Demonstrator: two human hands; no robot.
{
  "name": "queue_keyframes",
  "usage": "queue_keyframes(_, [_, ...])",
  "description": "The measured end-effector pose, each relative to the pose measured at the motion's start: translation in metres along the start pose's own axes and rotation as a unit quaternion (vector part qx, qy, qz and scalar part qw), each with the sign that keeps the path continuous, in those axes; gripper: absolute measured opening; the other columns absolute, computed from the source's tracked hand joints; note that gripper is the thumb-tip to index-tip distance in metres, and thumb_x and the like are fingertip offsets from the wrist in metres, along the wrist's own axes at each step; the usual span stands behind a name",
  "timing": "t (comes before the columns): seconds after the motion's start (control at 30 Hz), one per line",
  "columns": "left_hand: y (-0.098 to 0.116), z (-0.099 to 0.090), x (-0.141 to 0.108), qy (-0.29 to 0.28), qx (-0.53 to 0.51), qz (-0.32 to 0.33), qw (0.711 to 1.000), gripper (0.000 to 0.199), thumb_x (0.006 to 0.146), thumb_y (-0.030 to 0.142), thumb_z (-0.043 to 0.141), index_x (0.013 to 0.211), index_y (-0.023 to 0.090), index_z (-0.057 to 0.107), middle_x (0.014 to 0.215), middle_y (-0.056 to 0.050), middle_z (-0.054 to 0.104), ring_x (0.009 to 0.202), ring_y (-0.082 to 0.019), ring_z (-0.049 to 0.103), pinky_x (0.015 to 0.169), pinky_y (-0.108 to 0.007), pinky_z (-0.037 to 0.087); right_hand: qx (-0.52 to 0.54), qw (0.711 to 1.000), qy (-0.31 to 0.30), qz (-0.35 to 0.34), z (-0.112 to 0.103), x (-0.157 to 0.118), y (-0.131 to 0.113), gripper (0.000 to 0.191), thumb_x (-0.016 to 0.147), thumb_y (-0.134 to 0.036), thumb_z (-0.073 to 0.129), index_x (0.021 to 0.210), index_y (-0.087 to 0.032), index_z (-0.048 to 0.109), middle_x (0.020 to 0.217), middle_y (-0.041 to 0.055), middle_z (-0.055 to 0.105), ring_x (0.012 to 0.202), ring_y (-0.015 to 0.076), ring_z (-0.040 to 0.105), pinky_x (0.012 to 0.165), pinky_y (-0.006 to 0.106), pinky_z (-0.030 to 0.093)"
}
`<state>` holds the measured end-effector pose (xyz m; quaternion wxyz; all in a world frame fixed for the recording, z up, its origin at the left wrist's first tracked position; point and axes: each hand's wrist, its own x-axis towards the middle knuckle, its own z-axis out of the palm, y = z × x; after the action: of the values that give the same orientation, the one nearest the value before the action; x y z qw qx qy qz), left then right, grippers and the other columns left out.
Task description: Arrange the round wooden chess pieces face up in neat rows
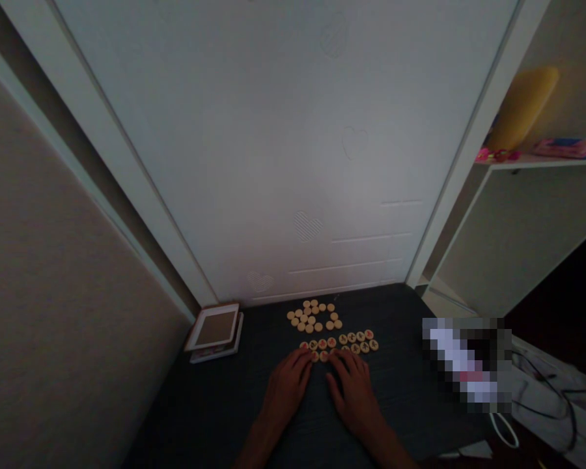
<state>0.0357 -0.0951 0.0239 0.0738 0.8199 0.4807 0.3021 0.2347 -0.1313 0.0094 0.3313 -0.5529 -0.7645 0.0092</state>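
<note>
Resting at the front of two short rows of marked discs (pixel 323 343), both hands are held low over the dark tabletop (pixel 395 397). The left hand (pixel 284 384) is set at the left end of the nearer row, its fingers close together and bent downward; whether a disc is pinched there cannot be told. The right hand (pixel 355 387) is placed around the middle of that row, with its fingers slightly spread and curved and its thumb held apart; some discs are partly covered by the fingertips. Beyond the rows, a loose cluster of plain-faced discs (pixel 318 327) is seen, and a shallow box-like item (pixel 215 329) is seen near the left edge.

Such small discs are probably best moved by light, level pressure from the fingertips, since a hard push could make one ride up on its neighbour or knock the farther row askew. Both hands should be kept low and steady, the row nudged evenly from its ends, and the wrists kept off the discs.
</note>
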Motion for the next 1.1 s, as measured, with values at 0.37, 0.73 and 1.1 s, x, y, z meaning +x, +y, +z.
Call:
queue_keyframes(0.37, [-0.032,-0.033,0.036,0.007,0.024,-0.043,0.999,0.028,0.095,0.016,0.051,0.116,0.028,0.065,0.121,-0.003,0.067,0.108,-0.022,0.068,0.096,-0.038,0.057,0.007,0.999,0.026,-0.023,-0.003,-0.001,0.001,0.036,0.097,-0.020,0.051,0.132,-0.028,0.057,0.124,0.0082,0.064,0.119,0.0282,0.057,0.098,0.047,0.048])
queue_keyframes(0.73, [-0.007,-0.012,0.004,-0.052,0.053,0.064,0.995,0.033,0.095,0.015,0.052,0.122,0.029,0.066,0.124,-0.005,0.069,0.113,-0.025,0.066,0.098,-0.044,0.056,-0.020,0.999,-0.017,-0.034,-0.004,0.000,-0.002,0.046,0.096,-0.026,0.055,0.142,-0.033,0.050,0.135,0.0077,0.060,0.126,0.0310,0.053,0.100,0.051,0.045])
queue_keyframes(1.1, [-0.006,-0.012,-0.001,-0.066,0.046,0.055,0.995,0.035,0.094,0.013,0.052,0.122,0.029,0.066,0.121,-0.004,0.070,0.110,-0.024,0.067,0.097,-0.043,0.057,-0.037,0.998,-0.031,-0.030,-0.003,0.000,-0.002,0.045,0.098,-0.028,0.053,0.142,-0.033,0.050,0.135,0.0073,0.060,0.127,0.0306,0.052,0.101,0.051,0.045])
